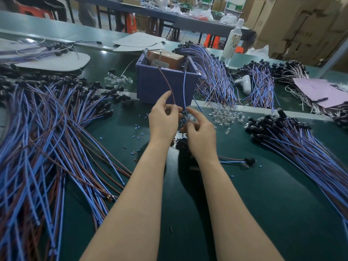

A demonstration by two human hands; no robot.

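Both hands meet above the dark green table (244,194), just in front of a purple box (160,85). My left hand (163,121) pinches a brown wire (167,83) that rises toward the box. My right hand (199,134) pinches a blue wire (184,87) that also stands upward. The wires' lower ends and whatever they join are hidden between my fingers. A finished wire pair with a black socket (249,160) lies just right of my right wrist.
Big heaps of blue and brown wires with black sockets lie at left (47,147), right (301,144) and behind the box (212,78). Small clear bulbs (226,116) and tiny cut insulation bits (138,137) are scattered nearby. A bottle (232,40) and pink paper (323,91) sit at right.
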